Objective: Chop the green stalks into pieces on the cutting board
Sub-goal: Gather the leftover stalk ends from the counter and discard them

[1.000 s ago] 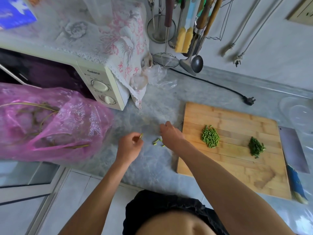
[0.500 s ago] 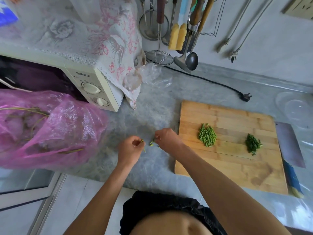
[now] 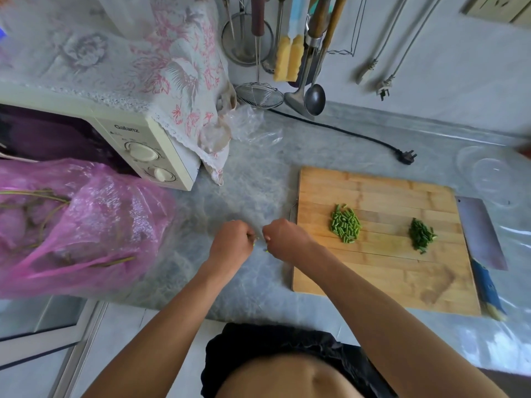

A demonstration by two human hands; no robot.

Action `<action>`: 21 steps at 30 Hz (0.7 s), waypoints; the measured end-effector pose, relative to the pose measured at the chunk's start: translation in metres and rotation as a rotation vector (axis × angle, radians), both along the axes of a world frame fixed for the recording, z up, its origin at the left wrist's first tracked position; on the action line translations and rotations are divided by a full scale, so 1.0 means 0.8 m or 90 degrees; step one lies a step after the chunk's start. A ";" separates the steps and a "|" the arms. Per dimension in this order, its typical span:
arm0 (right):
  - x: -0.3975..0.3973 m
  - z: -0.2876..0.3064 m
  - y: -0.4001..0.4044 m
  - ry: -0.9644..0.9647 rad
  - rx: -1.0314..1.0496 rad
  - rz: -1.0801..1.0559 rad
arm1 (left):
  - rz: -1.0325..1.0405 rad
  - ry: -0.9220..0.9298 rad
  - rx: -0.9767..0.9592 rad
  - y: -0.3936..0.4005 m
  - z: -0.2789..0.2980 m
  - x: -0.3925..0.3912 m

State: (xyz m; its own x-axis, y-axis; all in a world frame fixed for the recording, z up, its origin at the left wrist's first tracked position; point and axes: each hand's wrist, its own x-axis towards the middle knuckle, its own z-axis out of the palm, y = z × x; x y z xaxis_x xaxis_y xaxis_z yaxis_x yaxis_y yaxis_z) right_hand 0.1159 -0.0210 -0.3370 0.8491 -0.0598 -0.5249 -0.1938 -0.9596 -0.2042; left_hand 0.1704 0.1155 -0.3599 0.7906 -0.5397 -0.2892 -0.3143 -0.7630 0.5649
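Note:
A wooden cutting board point(image 3: 373, 271) lies on the grey counter at the right. Two small heaps rest on it: light green stalk pieces point(image 3: 345, 224) and darker chopped greens point(image 3: 421, 234). Left of the board, my left hand point(image 3: 232, 242) and my right hand point(image 3: 283, 238) meet over the counter with fingers curled. Each pinches small green stalk bits point(image 3: 260, 244), which barely show between the fingers. A cleaver point(image 3: 481, 234) with a blue handle lies along the board's right edge.
A pink plastic bag point(image 3: 74, 225) with long stems sits at the left, in front of a cloth-covered microwave point(image 3: 143, 145). Utensils point(image 3: 304, 67) hang on the back wall. A black plug point(image 3: 406, 157) and a clear bowl point(image 3: 488, 173) lie beyond the board.
My right hand picked the loose green bits off the counter and moved left. Both hands have come together, now almost touching.

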 end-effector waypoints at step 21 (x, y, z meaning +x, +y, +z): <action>-0.020 0.006 0.016 -0.025 -0.043 0.060 | -0.161 -0.123 0.303 -0.026 0.025 -0.001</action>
